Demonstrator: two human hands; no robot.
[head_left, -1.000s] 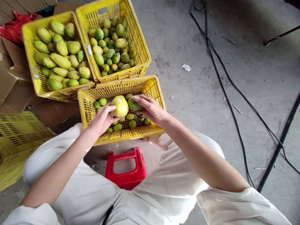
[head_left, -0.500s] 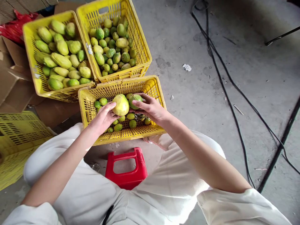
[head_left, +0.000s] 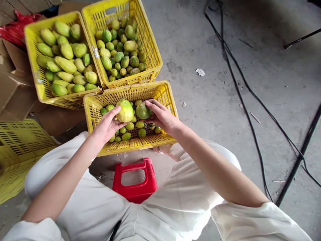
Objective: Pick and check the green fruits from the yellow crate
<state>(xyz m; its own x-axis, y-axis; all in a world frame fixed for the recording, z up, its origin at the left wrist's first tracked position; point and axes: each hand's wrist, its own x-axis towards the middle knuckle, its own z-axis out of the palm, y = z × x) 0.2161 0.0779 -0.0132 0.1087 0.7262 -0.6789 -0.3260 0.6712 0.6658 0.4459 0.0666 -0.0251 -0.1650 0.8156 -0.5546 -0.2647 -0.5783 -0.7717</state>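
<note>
My left hand [head_left: 106, 124] is closed around a large, roundish yellow-green fruit [head_left: 125, 111], with the thumb on its upper left side. A smaller, darker green round fruit [head_left: 143, 111] is in my right hand [head_left: 160, 116], thumb and fingers wrapped about its right side. A narrow gap separates the two fruits. Both are held over the near yellow crate [head_left: 135, 146], where several small green and yellow fruits [head_left: 126, 136] lie loose at the bottom. Some dark, shiny scraps [head_left: 149, 125] lie among them, partly hidden by my right hand.
Behind stand two yellow crates: one of longer fruits [head_left: 65, 64], one of smaller rounder fruits [head_left: 124, 62]. A red stool [head_left: 147, 187] is between my legs. Cardboard [head_left: 15, 90] and another yellow crate [head_left: 25, 144] lie left. Black cables [head_left: 240, 73] cross the floor at right.
My left hand has moved slightly left with the yellow-green fruit, widening the gap between the fruits. The green fruit has turned and shifted slightly down in my right hand.
</note>
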